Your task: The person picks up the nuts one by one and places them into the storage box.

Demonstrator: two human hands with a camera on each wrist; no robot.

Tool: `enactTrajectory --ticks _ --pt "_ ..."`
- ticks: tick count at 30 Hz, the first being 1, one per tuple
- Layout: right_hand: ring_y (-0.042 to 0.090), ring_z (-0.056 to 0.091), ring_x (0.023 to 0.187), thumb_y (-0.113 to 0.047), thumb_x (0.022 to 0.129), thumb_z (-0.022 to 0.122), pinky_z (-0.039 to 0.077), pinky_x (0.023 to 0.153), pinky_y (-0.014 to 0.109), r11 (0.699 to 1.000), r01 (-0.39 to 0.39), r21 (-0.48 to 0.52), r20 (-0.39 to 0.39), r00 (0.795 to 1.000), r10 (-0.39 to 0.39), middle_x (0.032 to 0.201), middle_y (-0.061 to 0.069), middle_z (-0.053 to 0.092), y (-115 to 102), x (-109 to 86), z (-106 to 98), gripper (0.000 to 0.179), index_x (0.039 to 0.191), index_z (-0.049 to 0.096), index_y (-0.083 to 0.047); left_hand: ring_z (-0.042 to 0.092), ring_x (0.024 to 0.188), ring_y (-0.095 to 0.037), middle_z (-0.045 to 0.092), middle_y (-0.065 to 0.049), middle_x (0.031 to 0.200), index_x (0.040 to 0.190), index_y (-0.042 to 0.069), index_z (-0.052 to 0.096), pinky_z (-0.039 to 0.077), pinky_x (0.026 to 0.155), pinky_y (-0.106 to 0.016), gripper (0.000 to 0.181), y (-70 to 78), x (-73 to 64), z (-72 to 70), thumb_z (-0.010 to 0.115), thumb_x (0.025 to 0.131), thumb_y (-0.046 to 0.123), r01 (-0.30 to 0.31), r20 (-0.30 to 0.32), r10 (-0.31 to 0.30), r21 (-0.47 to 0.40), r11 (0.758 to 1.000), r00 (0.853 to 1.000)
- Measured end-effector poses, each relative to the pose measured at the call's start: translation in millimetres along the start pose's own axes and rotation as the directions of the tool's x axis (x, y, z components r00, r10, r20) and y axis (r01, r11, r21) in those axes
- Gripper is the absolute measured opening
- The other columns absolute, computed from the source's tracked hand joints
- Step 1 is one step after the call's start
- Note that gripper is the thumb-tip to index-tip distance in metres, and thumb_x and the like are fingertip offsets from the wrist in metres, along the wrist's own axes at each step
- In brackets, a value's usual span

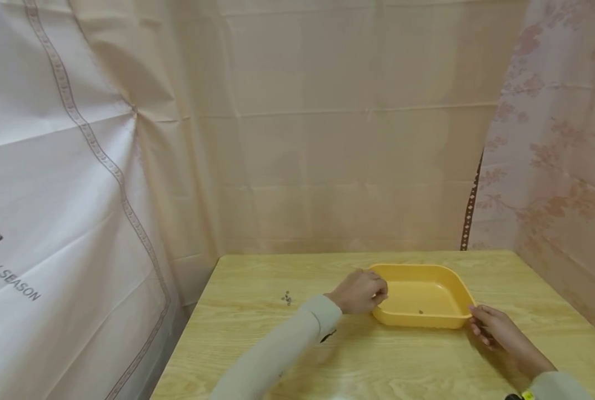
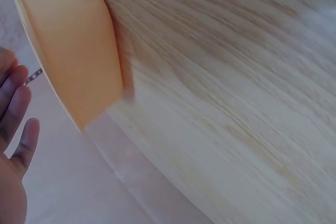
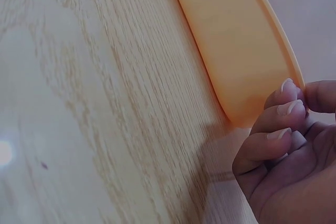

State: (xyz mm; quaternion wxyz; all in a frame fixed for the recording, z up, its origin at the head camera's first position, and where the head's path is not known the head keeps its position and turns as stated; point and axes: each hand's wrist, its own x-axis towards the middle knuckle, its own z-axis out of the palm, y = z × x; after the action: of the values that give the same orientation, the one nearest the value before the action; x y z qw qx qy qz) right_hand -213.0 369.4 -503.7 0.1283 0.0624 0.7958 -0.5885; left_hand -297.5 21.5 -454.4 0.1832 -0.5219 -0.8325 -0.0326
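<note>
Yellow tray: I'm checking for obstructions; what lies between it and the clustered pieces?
In the head view: bare tabletop beside the clustered pieces, then the left sleeve and left hand, overlapping the yellow tray.

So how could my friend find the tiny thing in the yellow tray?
On the wood-patterned table is a yellow tray, its near right corner held by the right hand. Look inside, against the near side, for a tiny dark bit. It's the only bit visible in the tray; a cluster of small bits lies outside, to the left.
</note>
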Motion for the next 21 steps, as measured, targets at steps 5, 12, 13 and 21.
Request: enactTrajectory --ticks 5,12,13,21 --pt "0.009 0.047 0.058 -0.043 0.112 0.039 0.043 0.052 0.025 1.000 0.004 0.016 -0.004 1.000 -0.003 0.075 -0.002 0.051 0.9 0.5 0.4 0.041 0.094 0.052 -0.008 0.058 0.079 0.000 0.072 0.011 0.095 0.097 0.019 0.076 0.045 0.079 -0.015 0.011 -9.8 -7.3 -4.3 0.066 0.102 0.021 0.006 -0.066 -0.003 0.038 0.999 0.998" --pt "0.009 0.047 0.057 -0.040 0.112 0.038 0.044 0.051 0.025 1.000 -0.003 0.011 -0.012 1.000 0.003 0.074 -0.002 0.051 2.2 -2.7 -0.1 0.040 0.093 0.052 -0.007 0.054 0.078 -0.003 0.070 0.011 0.090 0.095 0.020 0.075 0.043 0.075 -0.018 0.008 -16.8 -20.7 -7.7 0.068 0.100 0.022 0.045 -0.078 -0.043 0.031 0.998 0.996" --pt "0.009 0.047 0.057 -0.040 0.112 0.038 0.044 0.051 0.025 1.000 -0.004 0.012 -0.011 1.000 0.004 0.074 -0.002 0.051 2.6 -3.1 -0.3 0.040 0.093 0.052 -0.008 0.054 0.078 -0.003 0.069 0.011 0.090 0.095 0.020 0.074 0.044 0.076 -0.018 0.008 -17.9 -23.2 -7.5 0.068 0.100 0.022 0.053 -0.080 -0.051 0.029 0.998 0.996" --pt "0.009 0.047 0.057 -0.041 0.112 0.039 0.045 0.051 0.025 1.000 -0.005 0.029 -0.006 1.000 0.005 0.074 -0.002 0.052 2.5 -1.3 -0.2 0.040 0.093 0.052 -0.008 0.053 0.077 -0.005 0.067 0.010 0.088 0.093 0.020 0.072 0.044 0.073 -0.019 0.006 -32.9 -47.7 -6.1 0.071 0.099 0.021 0.099 -0.100 -0.095 0.034 0.995 0.990"
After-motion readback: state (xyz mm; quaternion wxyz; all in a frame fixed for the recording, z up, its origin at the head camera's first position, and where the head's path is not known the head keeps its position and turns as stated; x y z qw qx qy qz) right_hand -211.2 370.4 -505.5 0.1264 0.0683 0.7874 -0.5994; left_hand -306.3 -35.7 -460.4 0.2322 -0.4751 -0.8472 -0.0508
